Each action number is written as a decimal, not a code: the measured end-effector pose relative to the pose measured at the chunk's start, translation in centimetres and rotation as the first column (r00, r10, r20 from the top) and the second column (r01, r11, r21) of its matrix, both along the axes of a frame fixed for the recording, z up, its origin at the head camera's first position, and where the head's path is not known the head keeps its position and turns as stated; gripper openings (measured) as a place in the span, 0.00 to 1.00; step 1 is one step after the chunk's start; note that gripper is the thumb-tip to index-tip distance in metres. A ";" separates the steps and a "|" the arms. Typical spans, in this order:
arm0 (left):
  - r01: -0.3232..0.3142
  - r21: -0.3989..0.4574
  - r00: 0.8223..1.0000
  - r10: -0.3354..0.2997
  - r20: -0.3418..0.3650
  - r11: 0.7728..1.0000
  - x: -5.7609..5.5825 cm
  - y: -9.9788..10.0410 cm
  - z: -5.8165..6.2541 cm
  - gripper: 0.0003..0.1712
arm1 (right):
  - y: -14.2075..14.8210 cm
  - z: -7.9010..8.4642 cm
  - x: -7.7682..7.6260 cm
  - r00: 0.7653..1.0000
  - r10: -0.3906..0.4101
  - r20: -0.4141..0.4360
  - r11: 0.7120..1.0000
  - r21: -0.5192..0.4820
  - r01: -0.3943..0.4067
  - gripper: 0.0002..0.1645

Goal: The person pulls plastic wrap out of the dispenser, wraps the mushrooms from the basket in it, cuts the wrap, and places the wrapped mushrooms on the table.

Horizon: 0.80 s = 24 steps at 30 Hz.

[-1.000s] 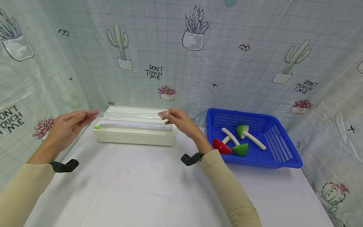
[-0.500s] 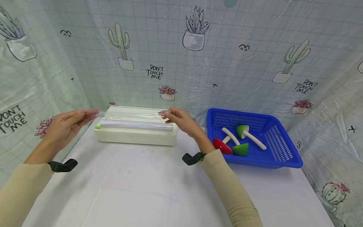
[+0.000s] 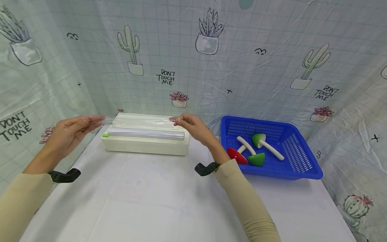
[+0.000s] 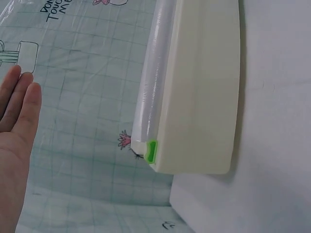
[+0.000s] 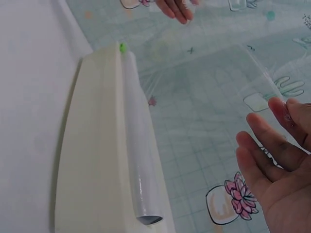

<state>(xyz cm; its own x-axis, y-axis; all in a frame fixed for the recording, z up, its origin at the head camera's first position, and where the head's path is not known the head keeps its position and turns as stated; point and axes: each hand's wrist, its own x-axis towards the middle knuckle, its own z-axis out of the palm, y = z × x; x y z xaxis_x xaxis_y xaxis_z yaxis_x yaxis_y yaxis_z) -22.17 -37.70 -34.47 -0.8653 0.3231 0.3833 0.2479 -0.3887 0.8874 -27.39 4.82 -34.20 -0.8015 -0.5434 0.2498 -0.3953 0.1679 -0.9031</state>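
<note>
A cream cling film dispenser [image 3: 145, 147] stands at the back left of the table. In its open top lies a roll of cling film [image 3: 148, 133], with a green slider [image 4: 151, 151] at the left end. A clear sheet of cling film [image 3: 139, 122] stretches above the roll between both hands. My left hand [image 3: 72, 134] holds the sheet's left corner between thumb and fingers. My right hand [image 3: 195, 128] pinches the right corner with thumb and index finger, the other fingers spread in the right wrist view. From the roll, the film [image 5: 204, 92] rises to both hands.
To the right stands a blue plastic basket [image 3: 273, 173]. Inside lie a red-capped toy mushroom [image 3: 237, 156] and two with green caps, one farther back [image 3: 258, 139] and one in front [image 3: 256, 160]. A patterned curtain [image 3: 242, 74] hangs close behind and beside the table.
Both hands have risen very slightly, and more of the film sheet shows above the dispenser. The head view has shifted a little to the left; dispenser and basket stay in place.
</note>
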 end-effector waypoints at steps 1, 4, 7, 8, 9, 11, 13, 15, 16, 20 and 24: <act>0.001 0.000 1.000 -0.001 -0.006 1.000 0.0 0.0 0.1 0.20 | 0.0 0.1 0.0 1.000 -0.007 -0.003 1.000 0.002 0.007 0.15; -0.003 -0.016 1.000 0.003 -0.015 1.000 0.0 0.0 0.4 0.20 | 0.1 0.2 0.1 1.000 -0.023 -0.014 1.000 0.008 0.023 0.16; -0.022 -0.040 1.000 0.021 -0.007 0.999 0.2 0.1 0.7 0.21 | 0.1 0.4 0.1 0.999 -0.032 -0.028 0.999 0.016 0.032 0.16; -0.030 -0.051 1.000 0.029 -0.006 0.998 0.3 0.1 0.7 0.21 | 0.1 0.4 0.2 0.999 -0.031 -0.032 0.999 0.016 0.031 0.16; -0.039 -0.064 0.999 0.039 -0.007 0.997 0.4 0.1 0.8 0.21 | 0.1 0.5 0.2 0.999 -0.031 -0.034 0.999 0.017 0.031 0.16; -0.053 -0.080 0.999 0.052 -0.013 0.995 0.5 0.1 0.9 0.21 | 0.1 0.6 0.3 0.999 -0.030 -0.040 0.999 0.018 0.031 0.16; -0.053 -0.086 0.998 0.051 -0.025 0.995 0.7 0.1 1.0 0.21 | 0.1 0.8 0.4 0.999 -0.028 -0.042 0.999 0.020 0.029 0.16; -0.051 -0.093 0.998 0.047 -0.040 0.994 0.7 0.1 1.1 0.21 | 0.0 0.9 0.5 0.999 -0.027 -0.041 0.999 0.021 0.028 0.16; -0.048 -0.094 0.998 0.044 -0.041 0.994 0.8 0.1 1.2 0.21 | 0.0 1.0 0.6 0.999 -0.026 -0.042 0.999 0.022 0.027 0.16; -0.070 -0.130 0.996 0.062 -0.061 0.989 0.7 0.0 1.4 0.21 | -0.1 1.3 0.7 0.999 -0.016 -0.042 1.000 0.010 0.017 0.16; -0.093 -0.151 0.994 0.084 -0.066 0.984 0.6 0.0 1.6 0.21 | 0.0 1.5 0.8 0.998 -0.021 -0.055 1.000 0.022 0.022 0.16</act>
<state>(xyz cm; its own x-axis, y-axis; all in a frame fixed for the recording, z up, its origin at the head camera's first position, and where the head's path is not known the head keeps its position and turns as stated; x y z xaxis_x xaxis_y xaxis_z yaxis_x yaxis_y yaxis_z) -21.61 -37.74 -32.88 -0.8703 0.3050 0.3867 0.3294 -0.2232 0.9174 -26.57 4.81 -32.69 -0.7984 -0.5324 0.2811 -0.4399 0.1970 -0.8762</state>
